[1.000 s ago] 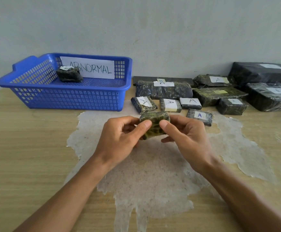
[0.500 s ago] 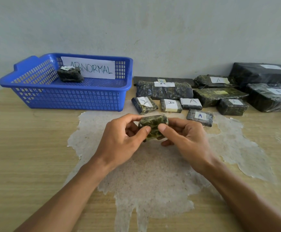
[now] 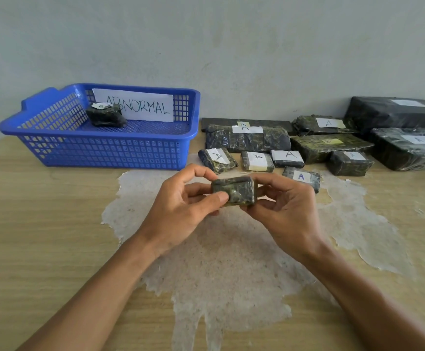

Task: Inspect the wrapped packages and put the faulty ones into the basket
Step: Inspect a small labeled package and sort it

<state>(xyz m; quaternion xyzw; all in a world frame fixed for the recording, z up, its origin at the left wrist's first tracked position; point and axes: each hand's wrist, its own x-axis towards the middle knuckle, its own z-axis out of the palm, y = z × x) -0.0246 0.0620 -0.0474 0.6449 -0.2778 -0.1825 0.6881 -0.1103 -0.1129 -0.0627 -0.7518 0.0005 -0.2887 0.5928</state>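
1. Package (image 3: 233,190), small and wrapped in dark glossy film, is held between both hands above the surface (image 3: 41,236); no label is seen on the faces turned to the camera.
2. The grip of the left hand (image 3: 181,211) is clamped on the package's left end, with the thumb pressed on the near face and the fingers curled behind.
3. The grip of the right hand (image 3: 286,211) is clamped on the right end and underside, the thumb lying along the lower edge.
4. A pale, worn patch (image 3: 231,262) of the wooden surface is seen under the hands.
5. Just behind the hands, a cluster of wrapped packages (image 3: 287,148) is laid out, most bearing paper labels marked A, some B; the larger ones are set far right against the wall.
6. To the left of the cluster, a blue basket (image 3: 100,153) is placed, with a sign reading ABNORMAL (image 3: 140,107) at its back wall.
7. One crumpled dark package (image 3: 106,115) is seen lying inside the basket, in front of the sign.
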